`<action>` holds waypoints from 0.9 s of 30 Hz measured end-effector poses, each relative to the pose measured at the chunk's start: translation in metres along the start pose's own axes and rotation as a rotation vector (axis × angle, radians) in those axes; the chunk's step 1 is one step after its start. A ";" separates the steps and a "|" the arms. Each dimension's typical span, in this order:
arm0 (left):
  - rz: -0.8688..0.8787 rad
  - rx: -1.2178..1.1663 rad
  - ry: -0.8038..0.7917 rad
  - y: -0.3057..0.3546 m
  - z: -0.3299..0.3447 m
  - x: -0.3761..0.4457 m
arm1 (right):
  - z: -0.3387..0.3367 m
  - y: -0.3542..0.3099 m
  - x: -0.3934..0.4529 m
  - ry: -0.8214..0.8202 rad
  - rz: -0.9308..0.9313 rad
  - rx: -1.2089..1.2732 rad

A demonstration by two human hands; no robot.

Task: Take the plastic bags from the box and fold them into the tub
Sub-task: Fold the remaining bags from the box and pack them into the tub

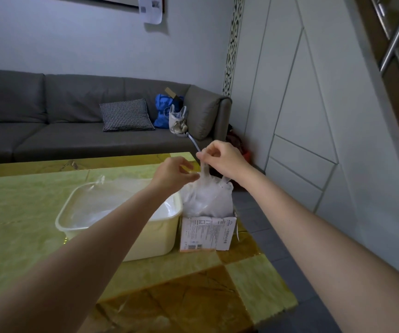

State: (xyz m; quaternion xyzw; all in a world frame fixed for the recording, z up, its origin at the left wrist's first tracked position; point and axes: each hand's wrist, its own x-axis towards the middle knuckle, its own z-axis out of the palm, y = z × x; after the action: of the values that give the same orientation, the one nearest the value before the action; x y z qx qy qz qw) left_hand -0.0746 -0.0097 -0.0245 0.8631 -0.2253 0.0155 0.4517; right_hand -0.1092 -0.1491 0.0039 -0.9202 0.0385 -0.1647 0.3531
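hands 2 (173,173) (220,157) | tub 1 (150,246) | box 1 (207,234) | cushion 1 (126,115)

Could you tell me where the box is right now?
In the head view the box stands on the table right of centre, against the tub, below both hands.

Translucent white plastic bags (208,200); white box (207,234) with small dark print and an orange-pink base edge; cream tub (160,239); table (25,212) in pale green and amber marbled squares; dark grey sofa (73,131); black-and-white houndstooth cushion (126,115); bright blue bag (163,111); white panelled wall (301,104).
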 end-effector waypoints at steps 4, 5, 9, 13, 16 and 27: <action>-0.069 0.052 -0.123 -0.006 0.006 0.001 | -0.010 0.018 -0.010 -0.205 0.100 -0.107; -0.036 0.098 -0.171 -0.005 0.010 0.000 | -0.010 0.020 -0.013 -0.298 0.136 -0.106; 0.033 0.186 -0.215 -0.002 0.030 -0.003 | -0.002 0.026 -0.016 -0.437 0.179 0.161; -0.044 0.094 -0.081 -0.003 0.024 0.007 | 0.001 0.024 -0.013 -0.388 0.125 0.230; -0.104 -0.094 -0.016 -0.002 0.005 0.009 | 0.012 0.026 -0.014 -0.356 0.096 -0.048; -0.173 -0.808 0.193 0.038 -0.059 0.013 | 0.036 0.029 -0.015 -0.430 0.093 -0.378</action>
State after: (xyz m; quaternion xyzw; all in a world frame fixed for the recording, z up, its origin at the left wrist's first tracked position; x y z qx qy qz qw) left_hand -0.0672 0.0136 0.0427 0.6270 -0.0967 -0.0313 0.7724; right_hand -0.1103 -0.1454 -0.0447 -0.9807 0.0351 0.0607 0.1826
